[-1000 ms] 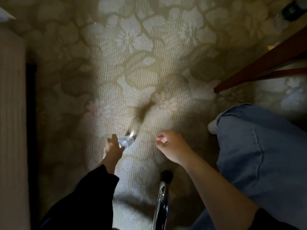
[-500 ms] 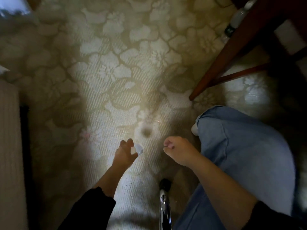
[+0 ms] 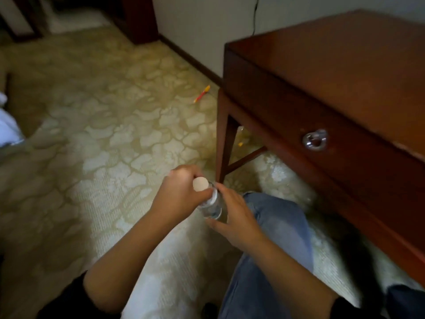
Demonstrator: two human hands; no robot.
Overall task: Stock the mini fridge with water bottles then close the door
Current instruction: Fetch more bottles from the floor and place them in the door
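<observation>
A clear plastic water bottle (image 3: 212, 204) with a pale cap stands upright in front of my knee, over the patterned carpet. My left hand (image 3: 181, 194) grips its neck just under the cap. My right hand (image 3: 234, 217) wraps around the bottle's body from the right side. Both hands hide most of the bottle. No mini fridge shows in the view.
A dark wooden side table (image 3: 333, 93) with a ring-pull drawer (image 3: 315, 139) stands at the right, its leg (image 3: 224, 143) just beyond my hands. A red and yellow pen (image 3: 202, 94) lies on the carpet (image 3: 103, 134). My jeans-clad knee (image 3: 276, 215) is below right. White fabric (image 3: 7, 125) shows at the left edge.
The view has swung up and right to the wooden table. My left hand brought the bottle to the middle, and my right hand, held apart before, now grips it too.
</observation>
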